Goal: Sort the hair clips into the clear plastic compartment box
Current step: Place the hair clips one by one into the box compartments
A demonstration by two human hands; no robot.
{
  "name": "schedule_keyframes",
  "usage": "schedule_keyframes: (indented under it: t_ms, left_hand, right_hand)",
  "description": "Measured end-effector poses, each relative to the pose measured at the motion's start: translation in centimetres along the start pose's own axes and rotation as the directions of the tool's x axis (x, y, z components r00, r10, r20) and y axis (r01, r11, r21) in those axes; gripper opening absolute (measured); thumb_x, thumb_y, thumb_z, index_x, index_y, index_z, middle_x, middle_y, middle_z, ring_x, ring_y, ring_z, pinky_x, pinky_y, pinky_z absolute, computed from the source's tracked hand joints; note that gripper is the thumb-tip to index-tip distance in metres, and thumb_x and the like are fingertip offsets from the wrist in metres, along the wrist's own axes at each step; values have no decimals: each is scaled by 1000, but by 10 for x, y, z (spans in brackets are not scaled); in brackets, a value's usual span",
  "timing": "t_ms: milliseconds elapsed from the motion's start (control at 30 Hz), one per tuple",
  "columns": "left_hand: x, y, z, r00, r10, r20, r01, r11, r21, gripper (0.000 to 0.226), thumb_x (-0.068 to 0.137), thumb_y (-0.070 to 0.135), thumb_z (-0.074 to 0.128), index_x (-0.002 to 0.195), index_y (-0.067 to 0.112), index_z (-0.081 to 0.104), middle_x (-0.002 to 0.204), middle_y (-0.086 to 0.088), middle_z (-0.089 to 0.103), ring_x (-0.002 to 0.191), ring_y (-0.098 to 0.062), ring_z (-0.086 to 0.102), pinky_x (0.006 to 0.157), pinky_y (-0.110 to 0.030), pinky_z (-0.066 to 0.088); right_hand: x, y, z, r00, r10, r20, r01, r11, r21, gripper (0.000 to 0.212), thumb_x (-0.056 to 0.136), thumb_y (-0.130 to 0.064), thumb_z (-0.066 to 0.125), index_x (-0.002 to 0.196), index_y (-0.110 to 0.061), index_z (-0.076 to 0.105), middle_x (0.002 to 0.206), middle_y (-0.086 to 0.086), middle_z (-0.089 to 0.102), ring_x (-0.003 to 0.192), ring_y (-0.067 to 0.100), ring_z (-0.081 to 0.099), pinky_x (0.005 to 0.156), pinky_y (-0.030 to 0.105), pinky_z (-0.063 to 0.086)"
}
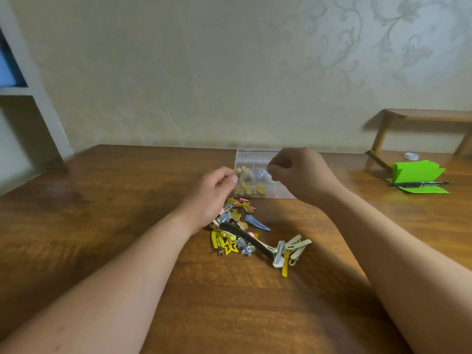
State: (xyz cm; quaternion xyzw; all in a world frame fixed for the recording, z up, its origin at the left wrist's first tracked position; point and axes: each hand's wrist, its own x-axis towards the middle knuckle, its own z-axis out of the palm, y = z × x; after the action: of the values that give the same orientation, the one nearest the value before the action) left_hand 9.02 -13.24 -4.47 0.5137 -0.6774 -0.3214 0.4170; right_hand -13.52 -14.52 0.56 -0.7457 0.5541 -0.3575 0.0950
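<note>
A clear plastic compartment box stands open near the table's far edge, with yellow and blue hair clips inside. In front of it lies a loose pile of hair clips: yellow stars, a blue comb-shaped clip, a long black clip and pale green bar clips. My left hand hovers at the box's left front corner with fingers curled, thumb against the forefinger; what it pinches is hidden. My right hand is over the box, fingers curled downward, and I cannot make out whether it holds a clip.
The wooden table spreads wide on the left and toward me. At the right lie green folded paper with a black pen, a small white object and a wooden rack. A wall runs behind.
</note>
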Motion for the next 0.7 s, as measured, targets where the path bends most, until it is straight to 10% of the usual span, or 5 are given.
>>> schedule_keyframes:
  t_ms: [300,700]
  left_hand:
    - [-13,12,-2,996,-33,-83,28,998,-62,28,114,32,45,132,26,67,119,6,64,103,-6,60,56,-3,46]
    - [-3,4,1,999,-51,-5,50,998,-47,24,111,40,52,130,39,67,121,12,62,109,-7,62,70,-26,54]
  right_hand:
    - [-30,-15,5,858,-41,512,118,986,-119,18,93,-42,77,109,-35,80,97,-17,71,87,3,66,74,25,56]
    - [-24,-6,0,906,-72,417,76,997,8,5,95,-34,76,98,-31,73,88,-10,72,77,3,66,65,19,47]
